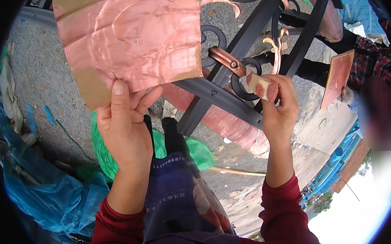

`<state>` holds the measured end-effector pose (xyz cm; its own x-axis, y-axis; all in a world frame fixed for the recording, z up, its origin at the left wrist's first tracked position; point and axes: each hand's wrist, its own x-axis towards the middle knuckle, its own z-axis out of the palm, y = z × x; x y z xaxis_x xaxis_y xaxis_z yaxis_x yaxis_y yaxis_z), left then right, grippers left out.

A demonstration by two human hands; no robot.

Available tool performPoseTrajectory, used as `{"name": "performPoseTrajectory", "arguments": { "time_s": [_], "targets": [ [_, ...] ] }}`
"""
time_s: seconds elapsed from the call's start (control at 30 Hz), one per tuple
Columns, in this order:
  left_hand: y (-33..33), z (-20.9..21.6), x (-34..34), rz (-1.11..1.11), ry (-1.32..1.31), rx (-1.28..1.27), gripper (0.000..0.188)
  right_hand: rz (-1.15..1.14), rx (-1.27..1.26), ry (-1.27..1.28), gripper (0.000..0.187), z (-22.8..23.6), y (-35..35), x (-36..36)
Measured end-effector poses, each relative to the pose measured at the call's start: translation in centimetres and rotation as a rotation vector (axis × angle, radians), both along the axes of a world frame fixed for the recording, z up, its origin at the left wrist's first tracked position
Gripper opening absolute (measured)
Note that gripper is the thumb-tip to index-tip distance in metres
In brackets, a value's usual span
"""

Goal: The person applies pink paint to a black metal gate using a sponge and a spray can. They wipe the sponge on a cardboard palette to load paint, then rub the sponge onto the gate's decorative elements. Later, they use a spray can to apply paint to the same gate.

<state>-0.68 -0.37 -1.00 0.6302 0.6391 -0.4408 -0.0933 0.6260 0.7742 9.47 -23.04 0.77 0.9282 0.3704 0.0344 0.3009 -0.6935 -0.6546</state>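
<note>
My left hand [127, 126] grips the lower edge of a flat brown board [155, 44], thumb on top. Wet-looking copper-pink paint covers most of the board, and bare brown shows at its corners. In my right hand [280, 110] a small pale sponge piece [265, 89] is pinched between thumb and fingers, its face stained pink. That hand is close to a black metal frame [243, 103] with scrolls. A copper-coloured collar [227, 61] wraps one of its bars, and a copper-and-gold leaf ornament [277, 50] stands just beyond the sponge.
Beneath the frame lies a pink-smeared roll [231, 124]. At the right, another person in a plaid sleeve [371, 64] holds a similar pink-coated board [337, 78]. Green plastic [199, 153] lies by my legs, and blue sheeting [52, 193] is heaped at the left.
</note>
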Motion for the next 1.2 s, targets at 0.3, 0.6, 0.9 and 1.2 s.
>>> {"name": "performPoseTrajectory", "arguments": {
  "time_s": [0.3, 0.6, 0.9, 1.2],
  "targets": [
    [-1.8, -1.3, 5.1, -0.012, -0.053, 0.032, 0.020, 0.152, 0.123, 0.074, 0.019, -1.1, -0.3, 7.5],
    [-4.8, -2.4, 7.3, -0.014, -0.012, 0.026, 0.021, 0.161, 0.120, 0.125, 0.030, -1.5, -3.1, 10.1],
    [-0.4, -2.0, 5.6, -0.034, -0.022, 0.035, 0.020, 0.080, 0.109, 0.086, 0.017, -0.4, 0.0, 6.6],
    [-0.8, -1.4, 6.0, -0.005, -0.014, 0.027, 0.020, -0.043, 0.145, 0.080, 0.014, 0.1, -1.9, 5.6]
  ]
}}
